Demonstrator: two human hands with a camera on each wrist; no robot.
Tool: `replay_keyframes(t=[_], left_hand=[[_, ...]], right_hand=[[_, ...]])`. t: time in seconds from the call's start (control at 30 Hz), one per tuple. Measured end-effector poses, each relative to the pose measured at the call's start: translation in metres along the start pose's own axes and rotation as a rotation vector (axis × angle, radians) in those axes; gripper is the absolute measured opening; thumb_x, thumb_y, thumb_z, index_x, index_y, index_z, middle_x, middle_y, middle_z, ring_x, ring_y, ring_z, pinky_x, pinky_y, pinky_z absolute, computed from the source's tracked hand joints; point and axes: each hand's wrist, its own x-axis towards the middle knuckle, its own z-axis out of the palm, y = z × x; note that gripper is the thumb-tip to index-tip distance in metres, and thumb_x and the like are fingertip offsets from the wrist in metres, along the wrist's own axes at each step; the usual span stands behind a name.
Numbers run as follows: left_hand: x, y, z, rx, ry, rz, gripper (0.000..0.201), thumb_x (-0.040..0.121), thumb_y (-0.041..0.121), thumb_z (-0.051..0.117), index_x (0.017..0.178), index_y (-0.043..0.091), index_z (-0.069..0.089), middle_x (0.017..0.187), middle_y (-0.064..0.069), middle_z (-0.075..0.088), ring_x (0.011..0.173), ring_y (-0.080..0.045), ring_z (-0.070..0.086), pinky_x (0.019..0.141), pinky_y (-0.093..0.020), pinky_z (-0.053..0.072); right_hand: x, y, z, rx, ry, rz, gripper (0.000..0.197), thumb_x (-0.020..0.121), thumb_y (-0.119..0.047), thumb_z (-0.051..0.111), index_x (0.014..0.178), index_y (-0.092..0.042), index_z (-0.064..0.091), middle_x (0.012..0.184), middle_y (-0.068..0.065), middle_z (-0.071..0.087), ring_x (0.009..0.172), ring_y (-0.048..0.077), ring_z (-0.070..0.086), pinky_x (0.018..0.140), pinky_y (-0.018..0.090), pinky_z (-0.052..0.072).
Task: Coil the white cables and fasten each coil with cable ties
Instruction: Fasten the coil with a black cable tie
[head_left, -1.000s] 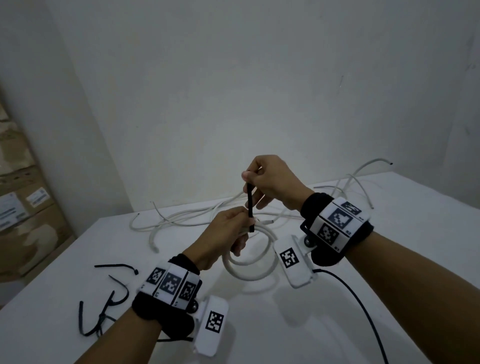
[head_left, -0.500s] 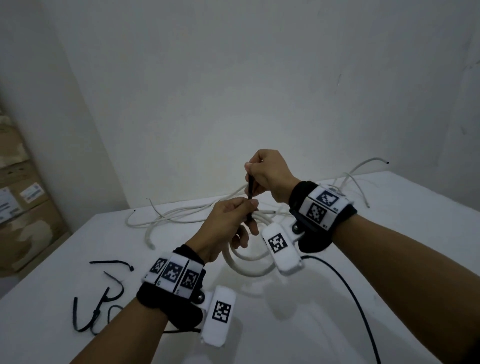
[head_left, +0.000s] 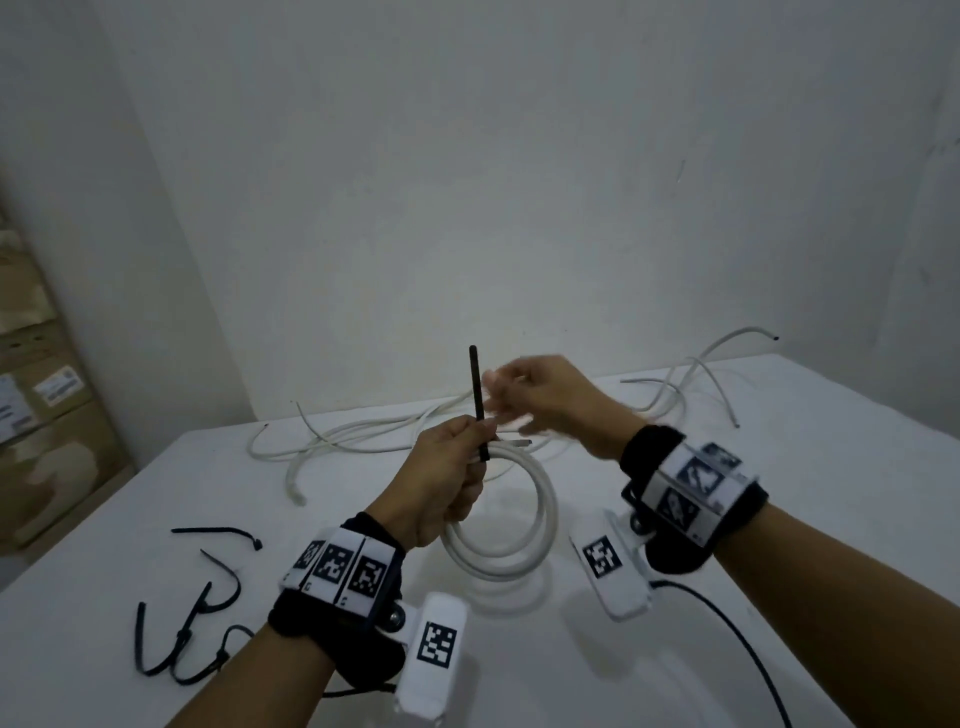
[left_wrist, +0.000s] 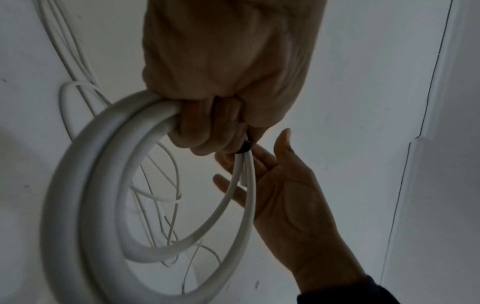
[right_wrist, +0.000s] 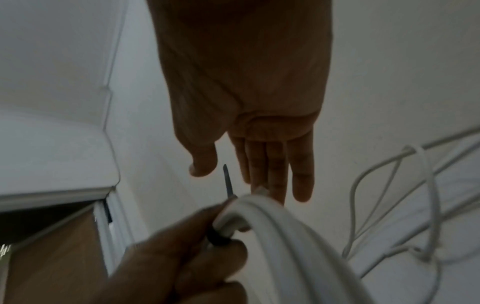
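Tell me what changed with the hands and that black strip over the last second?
The right hand let go of the black cable tie it was pinching and drew away to the right, fingers now open. The tie's tail stands up free. The left hand still grips the white coil and the tie; the spare ties lie unmoved.

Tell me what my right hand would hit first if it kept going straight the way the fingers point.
Most likely the black cable tie standing up from the coil that the left hand grips. In the right wrist view the open right hand points its fingers toward it, but depth is unclear; it could pass beside it.
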Motion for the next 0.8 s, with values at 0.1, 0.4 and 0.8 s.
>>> replay_keyframes(t=[0.1, 0.4, 0.8], left_hand=[[0.002, 0.004, -0.004, 0.026, 0.020, 0.024, 0.030, 0.098, 0.032, 0.047, 0.072, 0.018, 0.048, 0.047, 0.004, 0.029, 0.037, -0.009, 0.018, 0.039, -0.016, 0.015], [0.007, 0.001, -0.009, 0.042, 0.159, -0.004, 0.027, 0.097, 0.026, 0.051, 0.073, 0.014, 0.048, 0.046, 0.001, 0.037, 0.035, -0.010, 0.025, 0.039, -0.016, 0.017], [0.011, -0.037, -0.026, 0.506, 0.081, -0.165, 0.039, 0.072, -0.003, 0.076, 0.102, 0.005, 0.053, 0.088, -0.021, 0.068, 0.066, -0.025, 0.067, 0.056, -0.032, 0.057]], right_hand=[[-0.011, 0.007, 0.010, -0.233, -0.093, -0.042, 0.028, 0.090, -0.038, 0.060, 0.087, -0.011, 0.068, 0.084, 0.012, 0.073, 0.071, 0.019, 0.070, 0.058, 0.027, 0.055], [-0.030, 0.014, 0.046, -0.634, -0.010, -0.132, 0.034, 0.104, -0.020, 0.031, 0.107, 0.001, 0.057, 0.099, 0.020, 0.060, 0.086, 0.033, 0.055, 0.066, 0.034, 0.035], [-0.013, 0.061, 0.040, -0.314, -0.062, 0.320, 0.039, 0.099, -0.028, 0.045, 0.101, 0.009, 0.060, 0.078, 0.015, 0.060, 0.047, 0.018, 0.058, 0.045, 0.027, 0.050]])
